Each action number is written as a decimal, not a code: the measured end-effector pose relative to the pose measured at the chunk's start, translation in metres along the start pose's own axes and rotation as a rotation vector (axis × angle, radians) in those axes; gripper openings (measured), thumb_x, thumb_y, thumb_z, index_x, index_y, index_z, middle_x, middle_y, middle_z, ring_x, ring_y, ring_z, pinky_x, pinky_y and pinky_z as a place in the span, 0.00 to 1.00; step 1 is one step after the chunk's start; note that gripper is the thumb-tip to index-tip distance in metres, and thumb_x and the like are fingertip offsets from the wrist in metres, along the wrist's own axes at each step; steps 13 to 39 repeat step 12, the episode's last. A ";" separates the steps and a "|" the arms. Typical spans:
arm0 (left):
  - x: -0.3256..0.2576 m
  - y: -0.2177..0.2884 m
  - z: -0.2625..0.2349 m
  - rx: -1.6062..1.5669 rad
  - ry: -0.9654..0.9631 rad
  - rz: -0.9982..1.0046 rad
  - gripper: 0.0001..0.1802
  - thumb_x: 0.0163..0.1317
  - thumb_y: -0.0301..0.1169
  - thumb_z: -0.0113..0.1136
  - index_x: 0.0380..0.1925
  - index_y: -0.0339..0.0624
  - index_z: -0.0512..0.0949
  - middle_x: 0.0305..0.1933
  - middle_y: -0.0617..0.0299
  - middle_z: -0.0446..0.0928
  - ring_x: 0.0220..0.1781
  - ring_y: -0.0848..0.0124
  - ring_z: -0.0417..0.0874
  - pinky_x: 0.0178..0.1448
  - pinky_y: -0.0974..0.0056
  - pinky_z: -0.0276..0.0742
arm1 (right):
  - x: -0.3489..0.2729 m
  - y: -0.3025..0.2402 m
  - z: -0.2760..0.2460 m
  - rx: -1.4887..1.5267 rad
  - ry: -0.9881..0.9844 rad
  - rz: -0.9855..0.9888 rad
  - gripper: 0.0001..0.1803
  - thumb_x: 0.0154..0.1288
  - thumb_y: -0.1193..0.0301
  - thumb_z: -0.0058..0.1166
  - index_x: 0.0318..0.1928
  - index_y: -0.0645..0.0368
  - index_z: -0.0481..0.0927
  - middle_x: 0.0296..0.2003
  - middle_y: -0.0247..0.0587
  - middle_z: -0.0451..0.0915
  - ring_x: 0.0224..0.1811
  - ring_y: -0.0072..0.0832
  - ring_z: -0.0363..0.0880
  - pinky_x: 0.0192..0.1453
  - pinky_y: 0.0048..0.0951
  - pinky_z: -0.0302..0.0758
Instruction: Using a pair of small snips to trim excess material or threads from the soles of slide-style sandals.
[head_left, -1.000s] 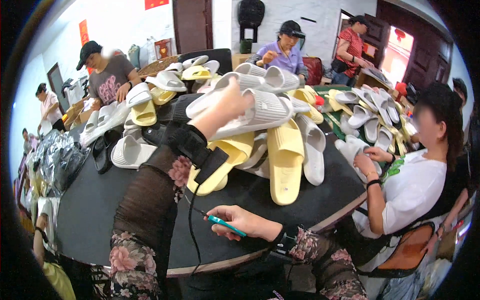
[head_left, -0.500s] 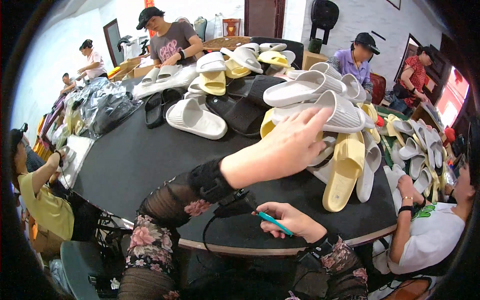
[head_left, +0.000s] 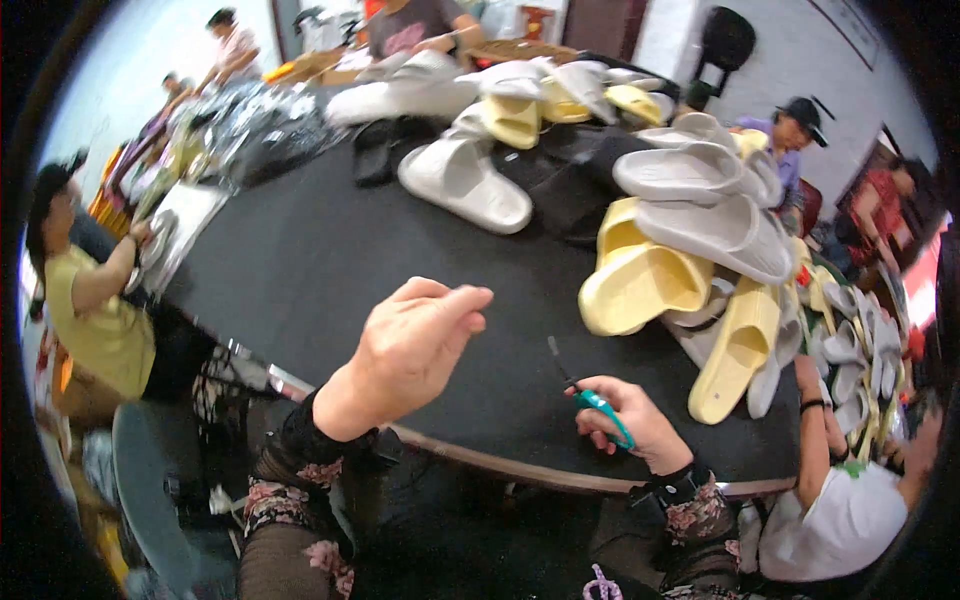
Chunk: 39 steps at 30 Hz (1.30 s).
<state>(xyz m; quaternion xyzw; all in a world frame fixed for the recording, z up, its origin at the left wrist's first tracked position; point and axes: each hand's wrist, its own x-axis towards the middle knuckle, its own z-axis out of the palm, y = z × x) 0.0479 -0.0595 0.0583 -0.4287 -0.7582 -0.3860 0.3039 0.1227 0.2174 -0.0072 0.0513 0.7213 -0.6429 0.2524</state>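
My left hand (head_left: 405, 345) is raised over the near part of the black table (head_left: 290, 250), with its fingers curled and pressed together. Whether anything small is pinched there is hidden. Lower and to the right, my right hand (head_left: 640, 425) grips scissors (head_left: 607, 418) by their teal handle, the thin dark tip pointing up and left. A heap of slippers lies beyond both hands. Closest to the scissors are a yellow slipper (head_left: 645, 290) and another yellow slipper (head_left: 738, 350) tilted against the pile. Grey slippers (head_left: 715, 235) are stacked above them.
A single grey slipper (head_left: 465, 185) lies beside black slippers (head_left: 580, 190) farther back. Clear plastic bags (head_left: 265, 130) cover the far left. Co-workers sit or stand around the table, including a person in yellow (head_left: 100, 290) and one in white (head_left: 845, 520). A chair (head_left: 165, 490) stands at the lower left.
My left hand has drawn back from the slipper pile toward the lower left, and its spread fingers have closed. The scissors remain in my right hand, now with their tip visible. The view has shifted.
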 end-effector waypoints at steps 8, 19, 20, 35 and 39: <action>-0.159 -0.042 -0.059 0.207 0.501 -0.701 0.10 0.68 0.27 0.47 0.43 0.36 0.76 0.18 0.70 0.69 0.19 0.84 0.67 0.23 0.76 0.64 | -0.002 -0.012 0.024 -0.479 0.115 -0.230 0.24 0.51 0.83 0.58 0.52 0.63 0.72 0.25 0.29 0.71 0.26 0.13 0.69 0.29 0.18 0.69; -0.270 -0.052 -0.091 0.397 0.722 -1.045 0.11 0.68 0.30 0.48 0.43 0.39 0.77 0.21 0.70 0.71 0.21 0.84 0.68 0.24 0.77 0.65 | 0.011 -0.013 0.032 -0.728 0.128 -0.238 0.25 0.50 0.82 0.58 0.52 0.60 0.72 0.23 0.32 0.72 0.25 0.14 0.68 0.29 0.17 0.68; -0.270 -0.052 -0.091 0.397 0.722 -1.045 0.11 0.68 0.30 0.48 0.43 0.39 0.77 0.21 0.70 0.71 0.21 0.84 0.68 0.24 0.77 0.65 | 0.011 -0.013 0.032 -0.728 0.128 -0.238 0.25 0.50 0.82 0.58 0.52 0.60 0.72 0.23 0.32 0.72 0.25 0.14 0.68 0.29 0.17 0.68; -0.270 -0.052 -0.091 0.397 0.722 -1.045 0.11 0.68 0.30 0.48 0.43 0.39 0.77 0.21 0.70 0.71 0.21 0.84 0.68 0.24 0.77 0.65 | 0.011 -0.013 0.032 -0.728 0.128 -0.238 0.25 0.50 0.82 0.58 0.52 0.60 0.72 0.23 0.32 0.72 0.25 0.14 0.68 0.29 0.17 0.68; -0.270 -0.052 -0.091 0.397 0.722 -1.045 0.11 0.68 0.30 0.48 0.43 0.39 0.77 0.21 0.70 0.71 0.21 0.84 0.68 0.24 0.77 0.65 | 0.011 -0.013 0.032 -0.728 0.128 -0.238 0.25 0.50 0.82 0.58 0.52 0.60 0.72 0.23 0.32 0.72 0.25 0.14 0.68 0.29 0.17 0.68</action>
